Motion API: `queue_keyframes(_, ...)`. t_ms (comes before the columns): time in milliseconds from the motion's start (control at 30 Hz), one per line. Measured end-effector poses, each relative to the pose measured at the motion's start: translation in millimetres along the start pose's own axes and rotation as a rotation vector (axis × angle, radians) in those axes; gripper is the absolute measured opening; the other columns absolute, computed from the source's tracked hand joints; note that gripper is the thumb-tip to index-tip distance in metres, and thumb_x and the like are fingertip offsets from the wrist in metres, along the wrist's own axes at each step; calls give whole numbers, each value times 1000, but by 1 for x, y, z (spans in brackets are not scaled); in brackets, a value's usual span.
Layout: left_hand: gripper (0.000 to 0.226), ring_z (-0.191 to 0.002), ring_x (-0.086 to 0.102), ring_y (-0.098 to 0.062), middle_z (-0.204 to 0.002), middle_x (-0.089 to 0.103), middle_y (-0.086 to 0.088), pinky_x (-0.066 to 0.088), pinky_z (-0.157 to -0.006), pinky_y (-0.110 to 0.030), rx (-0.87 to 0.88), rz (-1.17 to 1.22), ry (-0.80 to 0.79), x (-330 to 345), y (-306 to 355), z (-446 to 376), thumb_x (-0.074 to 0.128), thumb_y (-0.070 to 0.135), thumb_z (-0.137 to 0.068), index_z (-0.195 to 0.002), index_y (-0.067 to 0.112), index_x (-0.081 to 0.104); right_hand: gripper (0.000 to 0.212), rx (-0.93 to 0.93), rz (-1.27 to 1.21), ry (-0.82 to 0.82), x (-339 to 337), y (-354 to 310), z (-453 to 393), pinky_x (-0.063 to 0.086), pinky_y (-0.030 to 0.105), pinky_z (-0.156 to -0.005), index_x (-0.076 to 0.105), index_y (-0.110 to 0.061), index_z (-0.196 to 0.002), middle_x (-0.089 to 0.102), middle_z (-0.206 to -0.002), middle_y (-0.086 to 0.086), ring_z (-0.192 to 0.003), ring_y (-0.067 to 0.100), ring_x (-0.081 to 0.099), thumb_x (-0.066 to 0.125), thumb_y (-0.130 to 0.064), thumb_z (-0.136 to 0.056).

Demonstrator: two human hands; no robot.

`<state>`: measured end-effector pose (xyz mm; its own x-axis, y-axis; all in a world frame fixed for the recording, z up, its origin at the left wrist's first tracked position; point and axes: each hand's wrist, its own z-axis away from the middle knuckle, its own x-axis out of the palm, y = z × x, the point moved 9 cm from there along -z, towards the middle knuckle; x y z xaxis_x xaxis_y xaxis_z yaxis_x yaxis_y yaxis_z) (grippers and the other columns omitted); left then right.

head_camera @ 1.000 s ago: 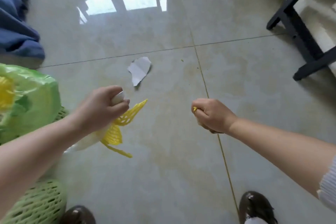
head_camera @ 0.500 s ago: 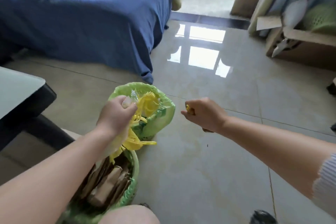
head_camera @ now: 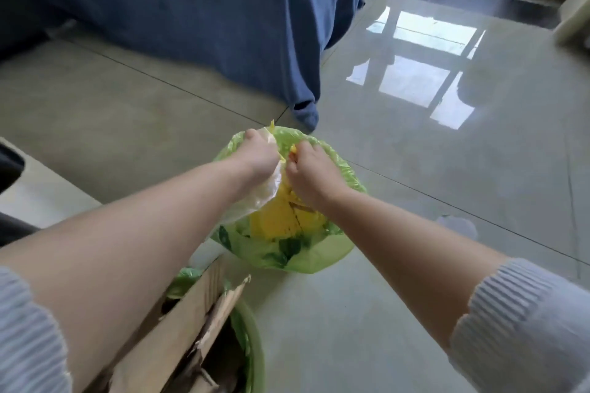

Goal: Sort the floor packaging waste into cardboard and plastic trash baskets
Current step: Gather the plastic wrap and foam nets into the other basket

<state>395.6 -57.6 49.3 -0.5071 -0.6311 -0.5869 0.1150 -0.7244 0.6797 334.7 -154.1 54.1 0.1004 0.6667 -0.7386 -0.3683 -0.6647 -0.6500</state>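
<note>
no readable text, labels, brands, numbers or signs on anything in view

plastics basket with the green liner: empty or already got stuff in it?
Not empty. The green-lined basket has yellow plastic piled inside, showing below both hands. How deep the pile goes cannot be told.

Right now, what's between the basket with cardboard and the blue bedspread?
In the head view, the green-lined plastic basket, with both hands above it: left hand, right hand.
</note>
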Motion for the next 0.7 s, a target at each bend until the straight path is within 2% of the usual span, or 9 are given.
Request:
queue_keyframes(100,52,-127,39,-33,-141,34,-17,34,-107,-44,75,-227,-83,24,-16,-23,39,12,-94,-141,2,19,25,75,33,-95,28,20,-19,41,38,-79,44,-8,-113,47,-117,16,-98,33,50,35,-21,-94)
queue_keyframes(167,49,-126,38,-34,-141,33,-19,35,-106,-47,112,-355,-125,36,-25,-36,40,8,-91,-137,1,24,31,111,66,-160,45,26,-26,42,39,-84,43,-5,-121,48,-121,18,-107,36,52,36,-17,-93)
queue_keyframes(300,30,-111,49,-35,-125,46,-22,43,-95,-43,120,-529,-175,56,-39,-51,39,6,-90,-120,0,36,25,160,106,-311,73,38,-36,47,35,-80,52,-4,-114,59,-107,14,-103,32,59,43,-9,-91)
queue_keyframes(433,24,-95,57,-29,-111,56,-13,48,-88,-42,194,-687,-247,75,-51,-53,44,8,-88,-112,7,44,42,258,241,-467,95,48,-43,44,34,-93,42,-1,-130,50,-128,15,-117,31,51,50,-13,-90)
queue_keyframes(500,24,-93,58,-28,-110,58,-12,50,-87,-40,222,-757,-234,76,-49,-55,48,8,-86,-109,9,51,32,220,221,-454,95,45,-47,47,34,-85,51,-4,-119,55,-118,14,-104,29,56,49,-13,-89)
queue_keyframes(567,10,-87,56,-26,-106,60,-9,50,-81,-35,203,-853,-210,67,-44,-53,52,15,-84,-94,16,54,12,184,137,-387,84,45,-48,48,31,-67,56,-8,-89,60,-89,9,-77,23,56,49,-17,-87)
queue_keyframes(600,7,-88,55,-27,-102,60,-8,50,-81,-36,192,-903,-188,60,-39,-51,55,22,-82,-87,18,53,15,172,95,-361,77,43,-47,45,28,-60,54,-9,-80,57,-78,6,-68,20,54,49,-22,-86)
queue_keyframes(633,12,-91,54,-29,-99,58,-8,50,-82,-37,187,-945,-171,53,-34,-49,56,29,-80,-83,18,53,21,164,62,-353,71,41,-44,43,27,-58,55,-9,-80,56,-74,4,-65,19,53,49,-29,-87)
queue_keyframes(700,23,-91,52,-31,-97,58,-9,48,-81,-36,173,-928,-156,40,-24,-44,57,38,-77,-80,15,51,44,149,31,-348,60,36,-41,46,29,-66,55,-5,-108,62,-90,6,-80,23,59,47,-43,-87)
